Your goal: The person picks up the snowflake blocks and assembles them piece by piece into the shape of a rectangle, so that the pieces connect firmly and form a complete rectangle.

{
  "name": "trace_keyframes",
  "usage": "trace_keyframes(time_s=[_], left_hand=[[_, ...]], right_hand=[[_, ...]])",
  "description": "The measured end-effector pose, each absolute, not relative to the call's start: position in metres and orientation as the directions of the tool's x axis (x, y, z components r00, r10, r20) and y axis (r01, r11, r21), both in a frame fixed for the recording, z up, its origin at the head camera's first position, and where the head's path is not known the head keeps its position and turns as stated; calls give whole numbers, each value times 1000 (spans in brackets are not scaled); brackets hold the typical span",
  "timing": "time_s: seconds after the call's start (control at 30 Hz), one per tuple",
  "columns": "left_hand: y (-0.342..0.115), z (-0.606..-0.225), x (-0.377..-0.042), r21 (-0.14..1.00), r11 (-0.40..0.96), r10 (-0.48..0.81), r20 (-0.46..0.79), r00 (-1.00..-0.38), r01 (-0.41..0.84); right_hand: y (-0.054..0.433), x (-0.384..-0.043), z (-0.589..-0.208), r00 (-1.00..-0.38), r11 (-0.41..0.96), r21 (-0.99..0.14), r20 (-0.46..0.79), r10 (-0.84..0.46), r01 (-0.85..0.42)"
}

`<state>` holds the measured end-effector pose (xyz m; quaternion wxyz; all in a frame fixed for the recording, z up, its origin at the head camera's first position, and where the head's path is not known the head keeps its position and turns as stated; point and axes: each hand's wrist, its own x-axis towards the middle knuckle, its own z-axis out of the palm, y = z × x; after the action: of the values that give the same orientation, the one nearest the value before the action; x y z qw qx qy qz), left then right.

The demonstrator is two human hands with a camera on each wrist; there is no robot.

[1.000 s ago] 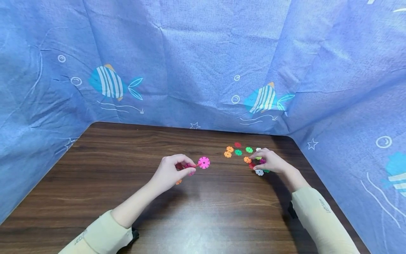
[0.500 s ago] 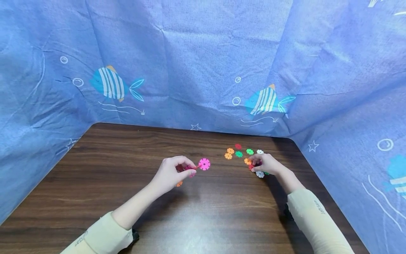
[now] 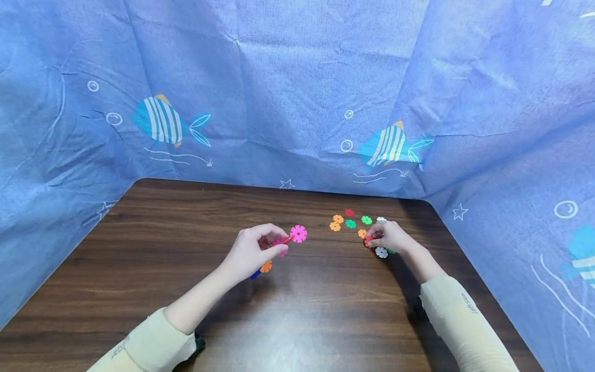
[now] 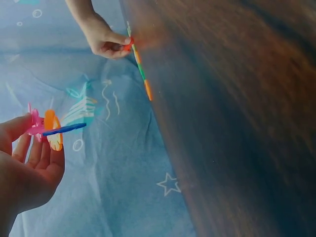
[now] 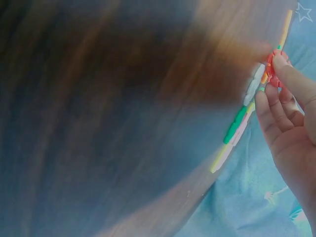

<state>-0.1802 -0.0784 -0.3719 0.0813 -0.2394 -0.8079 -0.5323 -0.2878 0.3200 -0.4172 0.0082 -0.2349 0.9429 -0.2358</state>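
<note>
My left hand pinches a chain of joined, notched plastic snowflake discs above the table. A bright pink disc stands at the chain's far end, past a red piece at the fingertips. An orange disc and a blue disc hang at the lower end; the palm hides part of the chain in the head view. Over the loose discs at the right, my right hand pinches a red snowflake disc between thumb and fingers. Just below those fingers lies a white disc.
Loose orange discs, a dark green disc, a light green disc and another red disc lie behind and left of the right hand. A blue fish-print curtain surrounds the brown wooden table.
My right hand has closed its fingertips on the red disc among the loose ones. The left hand has turned the chain slightly, bringing the blue disc into sight.
</note>
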Motion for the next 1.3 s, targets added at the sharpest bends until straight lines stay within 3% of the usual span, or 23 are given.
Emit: trace_keyframes(time_s=[0.23, 0.9, 1.3], left_hand=[[-78, -370, -179, 825, 300, 294, 397, -869, 479], [-76, -371, -182, 812, 320, 292, 406, -866, 488], [-73, -369, -180, 831, 285, 302, 396, -867, 478]], right_hand=[[317, -283, -408, -896, 767, -480, 105, -432, -426], [267, -255, -340, -844, 664, -523, 367, -390, -534], [215, -203, -288, -802, 583, -554, 454, -388, -595]])
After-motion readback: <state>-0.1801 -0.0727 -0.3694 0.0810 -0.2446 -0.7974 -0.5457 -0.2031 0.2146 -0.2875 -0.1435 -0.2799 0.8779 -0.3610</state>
